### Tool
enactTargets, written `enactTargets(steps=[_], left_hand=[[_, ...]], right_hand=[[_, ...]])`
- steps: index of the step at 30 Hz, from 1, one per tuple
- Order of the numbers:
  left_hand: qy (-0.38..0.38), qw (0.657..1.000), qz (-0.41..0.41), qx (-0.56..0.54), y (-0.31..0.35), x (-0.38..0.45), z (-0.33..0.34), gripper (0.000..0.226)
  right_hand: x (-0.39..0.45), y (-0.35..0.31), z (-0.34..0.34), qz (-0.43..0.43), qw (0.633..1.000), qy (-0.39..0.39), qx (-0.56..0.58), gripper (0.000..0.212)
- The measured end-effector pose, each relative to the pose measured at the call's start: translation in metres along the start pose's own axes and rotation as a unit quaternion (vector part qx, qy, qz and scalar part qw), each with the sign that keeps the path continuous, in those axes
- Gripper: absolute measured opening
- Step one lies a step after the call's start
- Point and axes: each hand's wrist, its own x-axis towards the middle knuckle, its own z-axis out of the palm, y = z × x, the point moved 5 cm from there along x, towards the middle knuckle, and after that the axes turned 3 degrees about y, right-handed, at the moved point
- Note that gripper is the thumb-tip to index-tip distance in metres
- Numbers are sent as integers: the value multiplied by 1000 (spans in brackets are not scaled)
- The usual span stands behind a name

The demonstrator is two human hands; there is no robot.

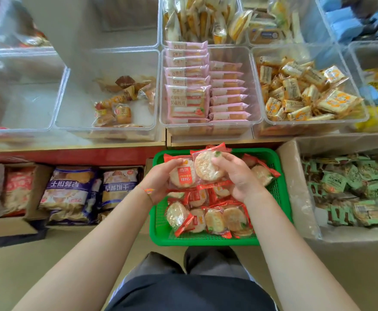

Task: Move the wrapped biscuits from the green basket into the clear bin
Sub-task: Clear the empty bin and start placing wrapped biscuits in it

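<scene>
Wrapped biscuits [206, 212] — round rice crackers in clear packets with red ends, heaped loose in the green basket [271, 158] on the floor. A small stack of these packets [194, 171] is lifted above the heap, over the basket's far half. Left hand [159, 179]: fingers curled round the stack's left side, thumb on top. Right hand [235, 176]: fingertips pinching the stack's right edge. Clear bin [107, 129] — on the shelf beyond and left of the basket, holding a few brown-wrapped cakes at its right side; which bin the task means cannot be told for certain. Beside it, a bin of pink packets [190, 97]. Right of the basket, a carton of green-wrapped snacks [349, 187].
</scene>
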Motion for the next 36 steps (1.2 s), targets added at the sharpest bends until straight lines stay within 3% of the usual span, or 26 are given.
enactTargets(steps=[2, 5, 8, 10, 12, 14, 17, 21, 23, 28, 33, 36], left_hand=[[19, 1000, 10, 1, 7, -12, -17, 34], [84, 995, 47, 22, 17, -24, -50, 35], [73, 996, 58, -15, 30, -39, -82, 32], [30, 997, 51, -47, 39, -52, -105, 32], [0, 996, 58, -64, 51, -64, -142, 35], [-19, 995, 64, -70, 63, -75, -192, 40], [-26, 994, 88, -55, 91, -91, -274, 36], [-37, 991, 121, -38, 133, -113, -361, 26], [-38, 991, 125, -25, 143, -116, -383, 36], [-33, 993, 102, -56, 152, -108, -428, 41], [6, 989, 122, -83, 161, -92, -454, 24], [97, 983, 158, -14, 179, -88, -476, 27]], right_hand=[[-10, 0, 25, 1, 1000, -15, -10, 32], [-26, -13, 65, -91, 987, 56, -120, 30], [-42, -24, 125, -229, 896, 125, -359, 32], [-51, -12, 181, -256, 849, 83, -454, 38], [-56, 8, 237, -243, 837, 16, -490, 45], [-62, 20, 285, -241, 843, 16, -480, 37], [-69, 27, 343, -255, 846, 89, -460, 23], [-69, 31, 411, -214, 904, 110, -353, 52], [-67, 30, 429, -195, 924, 97, -313, 55], [-51, 45, 462, -128, 980, 39, -146, 31], [-29, 33, 466, -127, 984, 87, -90, 36], [-12, 13, 476, -165, 977, 84, -107, 40]])
